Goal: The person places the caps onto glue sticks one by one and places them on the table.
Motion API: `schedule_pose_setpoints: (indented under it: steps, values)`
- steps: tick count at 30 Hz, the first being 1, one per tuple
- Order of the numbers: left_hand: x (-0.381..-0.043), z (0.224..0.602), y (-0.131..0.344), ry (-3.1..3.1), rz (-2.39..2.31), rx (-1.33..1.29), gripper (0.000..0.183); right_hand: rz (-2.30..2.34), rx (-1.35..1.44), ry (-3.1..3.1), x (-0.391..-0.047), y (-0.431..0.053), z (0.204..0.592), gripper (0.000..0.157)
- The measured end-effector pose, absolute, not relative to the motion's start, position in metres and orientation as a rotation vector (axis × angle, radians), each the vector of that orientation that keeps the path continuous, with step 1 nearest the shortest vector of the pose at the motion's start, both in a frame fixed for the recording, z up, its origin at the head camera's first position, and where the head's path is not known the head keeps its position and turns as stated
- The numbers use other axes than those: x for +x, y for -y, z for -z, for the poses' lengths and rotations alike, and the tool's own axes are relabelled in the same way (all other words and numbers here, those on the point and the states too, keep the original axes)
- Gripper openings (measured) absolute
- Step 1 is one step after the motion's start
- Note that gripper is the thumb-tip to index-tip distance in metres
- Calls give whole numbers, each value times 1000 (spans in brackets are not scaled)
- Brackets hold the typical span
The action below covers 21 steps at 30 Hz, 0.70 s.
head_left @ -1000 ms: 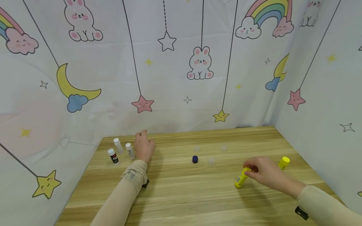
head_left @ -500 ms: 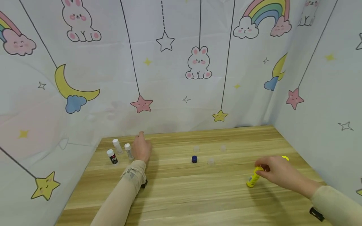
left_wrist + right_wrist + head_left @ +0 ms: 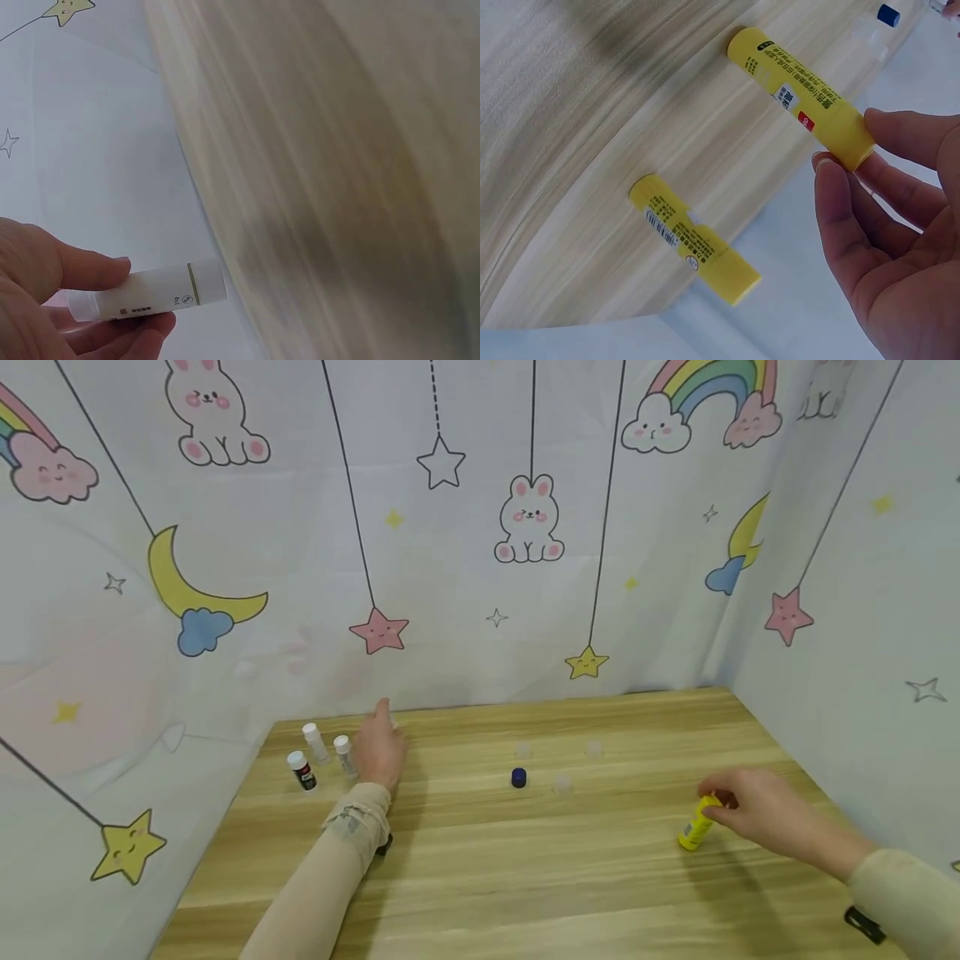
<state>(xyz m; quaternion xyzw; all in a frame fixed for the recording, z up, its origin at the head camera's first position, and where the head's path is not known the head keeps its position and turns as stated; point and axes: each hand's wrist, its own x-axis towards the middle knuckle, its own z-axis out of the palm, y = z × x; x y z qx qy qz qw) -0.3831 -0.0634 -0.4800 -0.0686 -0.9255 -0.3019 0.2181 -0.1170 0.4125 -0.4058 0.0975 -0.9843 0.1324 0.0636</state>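
At the back left of the table, my left hand (image 3: 379, 750) grips a white glue stick (image 3: 150, 291) between thumb and curled fingers. From the head view that stick is mostly hidden behind the hand. Over on the right, my right hand (image 3: 765, 810) pinches the top of a yellow glue stick (image 3: 696, 827) with thumb and fingertips; it stands slightly tilted, its lower end close to the tabletop. A second yellow glue stick (image 3: 694, 240) stands beside it in the right wrist view, while the right hand covers it from the head camera.
Left of the left hand stand two white tubes (image 3: 315, 743) and a dark-labelled bottle (image 3: 302, 771) with a white cap. Mid-table lie a dark blue cap (image 3: 518, 778) and several small translucent pieces (image 3: 562, 784). A patterned curtain (image 3: 465, 568) borders the wooden table (image 3: 480, 877).
My right hand has moved to the right with the yellow glue stick, and the second yellow one has become hidden behind it. The left hand stays in nearly the same place.
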Motion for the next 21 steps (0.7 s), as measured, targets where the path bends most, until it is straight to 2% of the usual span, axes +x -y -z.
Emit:
schedule_pose_setpoints:
  steps: [7,15,21]
  values:
    - [-377,476,59,2523,807,-247,55,-353,256,2968,-121,-422,403,15]
    - [-364,477,57,2491,767,-338,20,-248,219,2959,-125,-436,407,16]
    - [-360,479,58,2530,769,-341,17,-268,191,2968,-127,-441,407,18]
